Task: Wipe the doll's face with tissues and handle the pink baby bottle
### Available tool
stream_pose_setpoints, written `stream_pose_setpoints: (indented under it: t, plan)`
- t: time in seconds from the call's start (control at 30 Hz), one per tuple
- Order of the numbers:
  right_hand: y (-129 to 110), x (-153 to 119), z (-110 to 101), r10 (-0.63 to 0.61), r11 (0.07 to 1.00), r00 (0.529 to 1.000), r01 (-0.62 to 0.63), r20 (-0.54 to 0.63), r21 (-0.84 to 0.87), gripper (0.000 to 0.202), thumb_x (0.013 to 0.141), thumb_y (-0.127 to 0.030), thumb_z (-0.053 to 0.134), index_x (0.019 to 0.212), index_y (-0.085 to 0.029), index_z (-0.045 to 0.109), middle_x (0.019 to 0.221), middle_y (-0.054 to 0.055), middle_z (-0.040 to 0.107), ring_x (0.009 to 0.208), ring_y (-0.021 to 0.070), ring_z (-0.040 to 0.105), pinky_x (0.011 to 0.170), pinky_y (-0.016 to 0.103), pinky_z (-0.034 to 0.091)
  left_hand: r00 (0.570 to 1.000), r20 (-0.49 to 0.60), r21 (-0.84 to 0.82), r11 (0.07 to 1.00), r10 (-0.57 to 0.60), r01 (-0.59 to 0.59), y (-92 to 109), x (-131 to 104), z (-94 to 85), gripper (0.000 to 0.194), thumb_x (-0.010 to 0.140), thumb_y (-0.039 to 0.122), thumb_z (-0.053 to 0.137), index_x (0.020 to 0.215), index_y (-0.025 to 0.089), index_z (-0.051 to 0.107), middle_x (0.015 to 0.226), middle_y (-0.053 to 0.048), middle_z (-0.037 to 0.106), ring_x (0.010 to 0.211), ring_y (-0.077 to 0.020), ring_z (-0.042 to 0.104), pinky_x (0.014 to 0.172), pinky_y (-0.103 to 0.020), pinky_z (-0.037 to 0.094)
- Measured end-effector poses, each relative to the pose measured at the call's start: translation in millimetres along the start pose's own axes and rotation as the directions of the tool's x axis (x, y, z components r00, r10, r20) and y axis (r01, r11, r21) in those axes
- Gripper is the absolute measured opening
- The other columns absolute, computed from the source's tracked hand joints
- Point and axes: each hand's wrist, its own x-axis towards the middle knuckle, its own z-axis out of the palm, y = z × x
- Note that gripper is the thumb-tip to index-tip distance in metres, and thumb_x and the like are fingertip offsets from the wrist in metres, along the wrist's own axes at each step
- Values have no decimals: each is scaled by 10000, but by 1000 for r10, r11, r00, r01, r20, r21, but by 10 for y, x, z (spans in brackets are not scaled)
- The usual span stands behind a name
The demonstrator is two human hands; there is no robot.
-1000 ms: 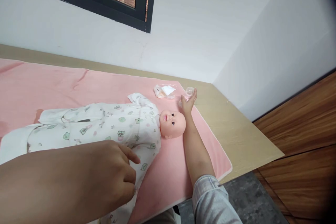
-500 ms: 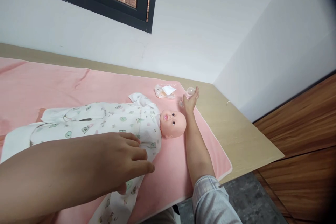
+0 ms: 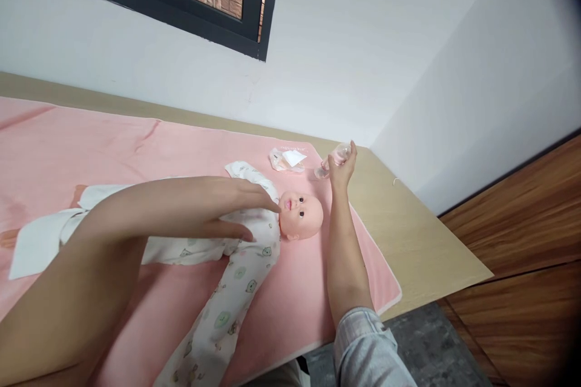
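Note:
A bald baby doll (image 3: 305, 225) in a white patterned outfit lies on its back on a pink mat (image 3: 281, 290), its head to the right. Across the doll's chest stretches my left hand (image 3: 233, 199), fingers extended and holding nothing, the tips close to its chin. Whether this hand touches the clothing I cannot tell. My right hand (image 3: 344, 172), past the top of the doll's head, has its fingers around a small clear bottle (image 3: 334, 157), which is tilted. The left forearm hides much of the doll's middle and legs.
A small plastic packet (image 3: 278, 160) with a white piece (image 3: 294, 158) on it lies beyond the doll's head. The mat covers part of a wooden table (image 3: 408, 236). Behind stand a white wall and a dark-framed window (image 3: 254, 42); wooden panels (image 3: 521, 224) are at right.
My left hand has moved away from me, up over the doll's chest, and its fingers have straightened. My right hand has shifted slightly right with the bottle, which now shows more.

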Motion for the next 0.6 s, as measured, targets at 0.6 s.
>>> stream_pose_setpoints:
  t: [0.6]
  plan:
    - [-1972,-764,178,-174,908,915,6,364,419,730,872,-543,624,1487,-341,285,1509,64,380,1256,245,549,992,467,541,862,-427,-188,959,-274,212,-360,377,132,852,797,523,699,1520,289,313,1362,-95,573,1219,-335,566,986,-462,504]
